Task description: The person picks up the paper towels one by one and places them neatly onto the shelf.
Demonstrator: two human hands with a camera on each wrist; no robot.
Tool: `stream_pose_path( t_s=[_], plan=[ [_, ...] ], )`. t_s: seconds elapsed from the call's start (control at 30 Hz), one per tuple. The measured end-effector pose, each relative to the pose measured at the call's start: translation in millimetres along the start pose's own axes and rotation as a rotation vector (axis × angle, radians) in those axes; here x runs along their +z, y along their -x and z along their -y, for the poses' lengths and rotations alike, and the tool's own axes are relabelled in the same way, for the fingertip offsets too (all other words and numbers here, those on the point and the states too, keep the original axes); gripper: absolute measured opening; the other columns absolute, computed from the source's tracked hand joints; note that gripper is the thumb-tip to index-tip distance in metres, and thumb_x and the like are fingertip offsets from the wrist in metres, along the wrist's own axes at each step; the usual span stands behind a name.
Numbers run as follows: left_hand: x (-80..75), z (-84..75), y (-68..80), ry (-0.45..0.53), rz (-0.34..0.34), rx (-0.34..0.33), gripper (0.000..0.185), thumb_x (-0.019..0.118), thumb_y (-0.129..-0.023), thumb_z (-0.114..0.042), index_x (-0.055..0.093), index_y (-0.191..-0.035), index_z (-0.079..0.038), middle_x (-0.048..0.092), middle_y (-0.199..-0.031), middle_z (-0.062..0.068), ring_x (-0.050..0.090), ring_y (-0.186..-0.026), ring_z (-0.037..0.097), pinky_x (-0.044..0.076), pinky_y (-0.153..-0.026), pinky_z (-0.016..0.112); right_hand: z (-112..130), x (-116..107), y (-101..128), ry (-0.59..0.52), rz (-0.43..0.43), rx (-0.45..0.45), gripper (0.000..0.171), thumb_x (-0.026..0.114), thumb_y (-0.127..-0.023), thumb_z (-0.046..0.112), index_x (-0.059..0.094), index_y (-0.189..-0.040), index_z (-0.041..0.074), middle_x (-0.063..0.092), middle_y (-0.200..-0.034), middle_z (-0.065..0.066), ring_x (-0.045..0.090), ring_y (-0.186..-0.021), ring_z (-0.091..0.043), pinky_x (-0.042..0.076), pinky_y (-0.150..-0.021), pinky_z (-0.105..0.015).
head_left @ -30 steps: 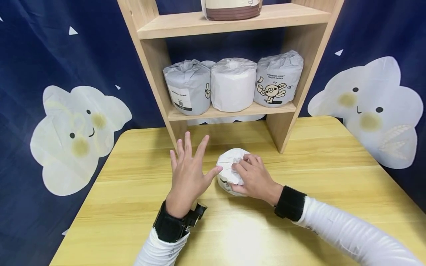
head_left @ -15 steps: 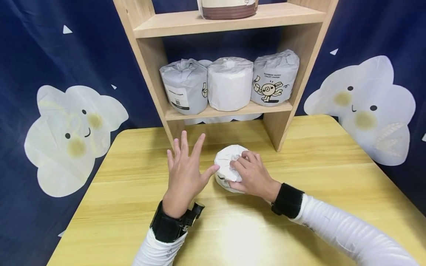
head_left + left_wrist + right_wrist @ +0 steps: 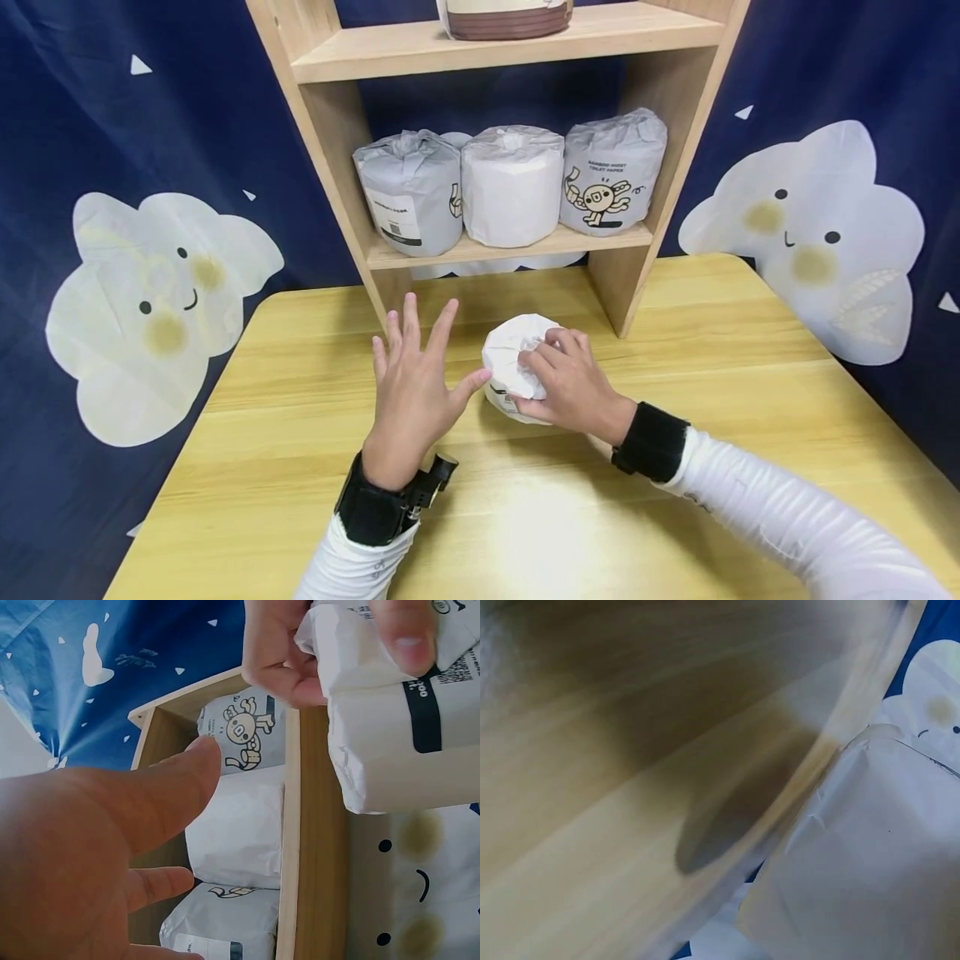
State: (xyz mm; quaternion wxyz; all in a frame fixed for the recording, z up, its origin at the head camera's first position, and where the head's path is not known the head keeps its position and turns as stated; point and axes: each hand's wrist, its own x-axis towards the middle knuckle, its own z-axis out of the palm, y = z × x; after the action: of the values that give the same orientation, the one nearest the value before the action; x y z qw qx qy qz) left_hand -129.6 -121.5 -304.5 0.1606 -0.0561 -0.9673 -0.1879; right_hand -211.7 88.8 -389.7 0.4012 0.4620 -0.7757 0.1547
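Observation:
A white wrapped paper roll (image 3: 511,357) sits on the yellow wooden table (image 3: 712,400), just in front of the shelf. My right hand (image 3: 562,383) grips it from above and the right, fingers curled over its crumpled top. The roll (image 3: 390,720) fills the upper right of the left wrist view, where the right hand's fingers (image 3: 281,660) clasp it, and it (image 3: 870,855) shows blurred in the right wrist view. My left hand (image 3: 416,379) hovers open beside the roll's left side, fingers spread, thumb tip near the wrapper.
A wooden shelf unit (image 3: 330,150) stands at the table's back. Its lower shelf holds three wrapped rolls (image 3: 512,185) side by side. A brown-banded pack (image 3: 504,15) sits on the upper shelf. A dark blue cloud-print curtain (image 3: 150,292) hangs behind.
The roll and my right hand have shifted slightly up and toward the shelf. My left hand stays open beside it, barely moved.

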Motion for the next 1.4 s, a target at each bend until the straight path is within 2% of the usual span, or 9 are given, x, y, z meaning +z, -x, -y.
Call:
stream_pose_path(
  t_s=[0.27, 0.67, 1.07, 1.4],
  plan=[
    [0.0, 0.4, 1.8, 0.028, -0.016, 0.011, 0.089, 0.074, -0.081, -0.050, 0.031, -0.153, -0.022, 0.000, -0.160, 0.022, 0.002, -0.143, 0.047, 0.008, -0.109, 0.067, -3.3, -8.7, -6.6, -0.003, -0.018, -0.023, 0.052, 0.080, -0.064, 0.041, 0.060, -0.094, 0.004, 0.064, -0.082, -0.008, 0.051, -0.089, -0.036, 0.038, -0.073, -0.050],
    [0.9, -1.7, 1.3, 0.039, -0.022, 0.031, 0.089, 0.076, -0.080, -0.047, 0.033, -0.153, -0.021, 0.002, -0.159, 0.023, 0.003, -0.143, 0.048, 0.010, -0.109, 0.066, -11.9, -24.0, -19.2, 0.012, -0.058, -0.037, 0.045, 0.070, -0.072, 0.043, 0.058, -0.092, 0.005, 0.064, -0.085, -0.009, 0.050, -0.088, -0.038, 0.037, -0.074, -0.052],
    [1.9, -2.2, 1.9, 0.030, 0.000, 0.036, 0.088, 0.074, -0.081, -0.050, 0.032, -0.153, -0.022, 0.003, -0.159, 0.023, 0.006, -0.142, 0.049, 0.011, -0.109, 0.066, -19.5, -38.1, -32.7, 0.025, -0.099, -0.028, 0.052, 0.084, -0.060, 0.038, 0.059, -0.090, 0.004, 0.065, -0.087, -0.010, 0.051, -0.087, -0.038, 0.037, -0.072, -0.053],
    [1.2, -3.6, 1.7, 0.029, 0.024, 0.028, 0.088, 0.072, -0.082, -0.052, 0.030, -0.153, -0.023, 0.001, -0.160, 0.023, 0.002, -0.143, 0.048, 0.008, -0.110, 0.065, -23.3, -49.0, -38.9, 0.020, -0.094, -0.031, 0.051, 0.085, -0.060, 0.037, 0.058, -0.089, 0.004, 0.063, -0.083, -0.009, 0.049, -0.087, -0.038, 0.035, -0.072, -0.053]
  ],
)
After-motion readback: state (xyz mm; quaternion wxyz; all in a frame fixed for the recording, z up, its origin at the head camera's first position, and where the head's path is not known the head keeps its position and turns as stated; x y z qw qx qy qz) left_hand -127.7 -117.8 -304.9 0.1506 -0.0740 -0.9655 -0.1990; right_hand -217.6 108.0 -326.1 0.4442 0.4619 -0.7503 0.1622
